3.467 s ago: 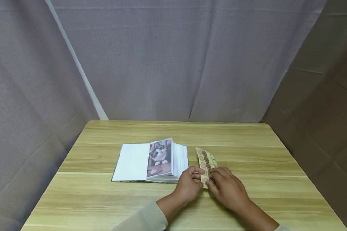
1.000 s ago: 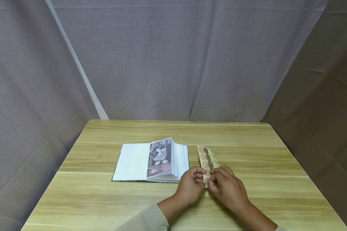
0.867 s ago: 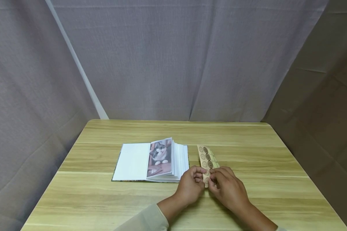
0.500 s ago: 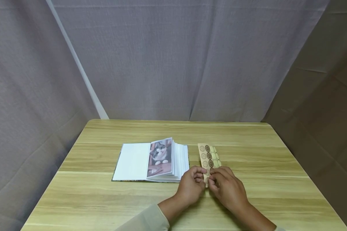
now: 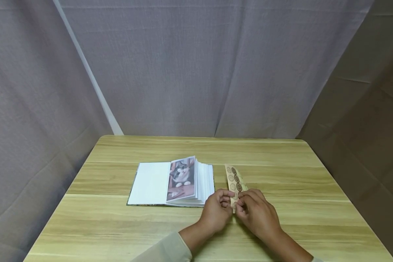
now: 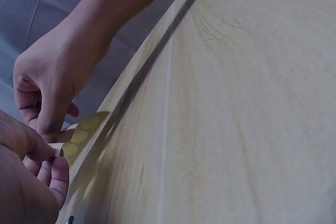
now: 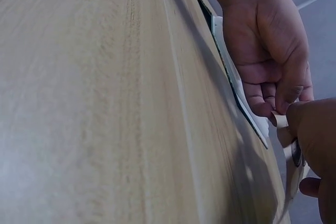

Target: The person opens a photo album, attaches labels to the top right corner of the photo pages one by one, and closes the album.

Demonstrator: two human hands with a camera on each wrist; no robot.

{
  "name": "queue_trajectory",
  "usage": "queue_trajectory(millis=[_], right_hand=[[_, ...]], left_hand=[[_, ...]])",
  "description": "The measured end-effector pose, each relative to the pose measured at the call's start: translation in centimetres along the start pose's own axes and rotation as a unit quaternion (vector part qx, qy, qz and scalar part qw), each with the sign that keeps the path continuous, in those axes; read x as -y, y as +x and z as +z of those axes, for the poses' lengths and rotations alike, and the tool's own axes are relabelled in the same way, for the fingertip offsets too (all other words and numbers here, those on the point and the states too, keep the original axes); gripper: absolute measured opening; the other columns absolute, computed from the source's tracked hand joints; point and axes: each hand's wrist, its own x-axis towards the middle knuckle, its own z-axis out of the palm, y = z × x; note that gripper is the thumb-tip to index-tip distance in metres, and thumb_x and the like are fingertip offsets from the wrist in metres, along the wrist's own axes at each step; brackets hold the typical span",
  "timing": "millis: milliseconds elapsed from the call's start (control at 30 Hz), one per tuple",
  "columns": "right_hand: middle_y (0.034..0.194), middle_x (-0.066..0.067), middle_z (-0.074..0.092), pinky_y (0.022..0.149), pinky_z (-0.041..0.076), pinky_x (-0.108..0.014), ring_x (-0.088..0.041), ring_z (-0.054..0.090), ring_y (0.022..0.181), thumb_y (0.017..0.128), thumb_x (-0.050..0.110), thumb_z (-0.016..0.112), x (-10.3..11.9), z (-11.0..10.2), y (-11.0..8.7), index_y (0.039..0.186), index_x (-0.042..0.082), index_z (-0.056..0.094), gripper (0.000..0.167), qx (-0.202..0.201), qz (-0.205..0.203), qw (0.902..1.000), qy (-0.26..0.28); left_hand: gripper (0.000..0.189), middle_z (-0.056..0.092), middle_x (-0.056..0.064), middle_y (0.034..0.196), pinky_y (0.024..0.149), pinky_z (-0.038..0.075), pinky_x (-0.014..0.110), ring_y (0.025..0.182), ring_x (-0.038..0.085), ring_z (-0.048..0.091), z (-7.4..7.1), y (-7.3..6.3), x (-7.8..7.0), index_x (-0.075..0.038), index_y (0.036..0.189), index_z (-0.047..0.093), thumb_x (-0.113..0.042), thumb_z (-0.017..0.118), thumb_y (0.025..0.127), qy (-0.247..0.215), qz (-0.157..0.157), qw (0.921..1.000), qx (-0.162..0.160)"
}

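A tan sheet of round stickers [image 5: 231,178], some pale and some dark brown with print, stands tilted above the table to the right of the album. My left hand [image 5: 217,211] pinches its near left edge between thumb and fingers. Close beside it, the thumb and forefinger of my right hand [image 5: 260,214] pinch at a sticker near the sheet's lower end. Yellowish blank circles show on the sheet [image 6: 79,136] in the left wrist view. In the right wrist view a strip of the sheet [image 7: 284,129] curls between both hands' fingertips. The fingers hide its near end.
An open photo album [image 5: 149,183] lies left of the hands, with a blank white inside cover and a cat photo [image 5: 181,178] on its first page. The wooden table [image 5: 98,225] carries both. Grey curtains [image 5: 163,69] hang behind and at the sides.
Over the last few seconds the sheet has shifted slightly right and rocked, flattening toward the camera and then tilting again. Both hands stay in nearly the same place; the album has not moved.
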Motion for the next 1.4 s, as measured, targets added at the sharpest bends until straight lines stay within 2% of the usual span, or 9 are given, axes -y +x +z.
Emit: queue_trajectory(millis=[133, 300, 533, 767, 1100, 1300, 1400], right_hand=[[0.1, 0.0, 0.071, 0.062, 0.057, -0.032, -0.02, 0.064, 0.098, 0.071, 0.013, 0.069, -0.05, -0.06, -0.13, 0.079, 0.016, 0.066, 0.009, 0.002, 0.004, 1.0, 0.004], [0.1, -0.001, 0.072, 0.064, 0.058, -0.035, -0.022, 0.065, 0.098, 0.074, 0.014, 0.076, -0.01, -0.13, -0.15, 0.085, 0.011, 0.072, 0.012, -0.008, 0.009, 0.9999, 0.0], [0.1, 0.0, 0.073, 0.066, 0.059, -0.034, -0.021, 0.065, 0.1, 0.073, 0.009, 0.076, 0.11, -0.22, -0.04, 0.076, 0.014, 0.071, 0.007, -0.011, 0.009, 0.9999, -0.001], [0.099, 0.0, 0.073, 0.062, 0.058, -0.032, -0.021, 0.065, 0.099, 0.071, 0.008, 0.073, 0.07, -0.21, -0.12, 0.073, 0.015, 0.067, 0.009, -0.005, 0.011, 0.9999, -0.007], [0.1, -0.001, 0.073, 0.058, 0.057, -0.032, -0.021, 0.065, 0.097, 0.07, 0.011, 0.072, 0.13, -0.22, -0.33, 0.074, 0.017, 0.064, 0.012, -0.009, 0.018, 0.9998, -0.001], [0.098, 0.0, 0.072, 0.059, 0.058, -0.035, -0.022, 0.065, 0.098, 0.072, 0.013, 0.078, 0.17, -0.26, -0.39, 0.08, 0.012, 0.07, 0.011, -0.011, 0.036, 0.9993, 0.0], [0.099, 0.0, 0.072, 0.058, 0.058, -0.035, -0.022, 0.065, 0.099, 0.073, 0.012, 0.078, 0.17, -0.28, -0.4, 0.078, 0.012, 0.071, 0.008, -0.008, 0.034, 0.9994, -0.008]], left_hand=[[0.041, 0.062, -0.002, 0.09, 0.074, 0.053, 0.019, 0.081, 0.006, 0.058, -0.04, 0.07, 0.03, -0.003, 0.108, 0.068, 0.022, 0.058, 0.077, 0.001, 0.002, 1.0, -0.001], [0.042, 0.062, -0.002, 0.09, 0.073, 0.053, 0.02, 0.08, 0.006, 0.058, -0.05, 0.11, 0.03, -0.003, 0.109, 0.068, 0.022, 0.058, 0.077, 0.005, 0.004, 1.0, -0.002], [0.042, 0.064, -0.003, 0.092, 0.07, 0.052, 0.019, 0.081, 0.005, 0.058, -0.01, 0.1, -0.04, -0.005, 0.11, 0.069, 0.021, 0.058, 0.077, 0.017, 0.004, 0.9998, -0.004], [0.042, 0.066, -0.003, 0.092, 0.07, 0.053, 0.019, 0.08, 0.004, 0.059, 0.09, 0.08, 0.03, -0.005, 0.109, 0.07, 0.02, 0.06, 0.077, 0.026, 0.006, 0.9996, -0.005], [0.041, 0.071, -0.001, 0.096, 0.071, 0.054, 0.02, 0.084, 0.005, 0.062, 0.18, 0.05, 0.0, -0.005, 0.11, 0.072, 0.019, 0.06, 0.078, 0.04, 0.015, 0.999, -0.012], [0.041, 0.072, -0.001, 0.097, 0.068, 0.054, 0.019, 0.081, 0.003, 0.062, 0.2, 0.07, -0.13, -0.007, 0.11, 0.072, 0.018, 0.062, 0.078, 0.041, 0.004, 0.9991, -0.013], [0.042, 0.073, 0.0, 0.099, 0.066, 0.053, 0.018, 0.079, 0.003, 0.062, 0.18, 0.01, -0.13, -0.007, 0.111, 0.071, 0.018, 0.062, 0.078, 0.04, 0.004, 0.9992, -0.007]])
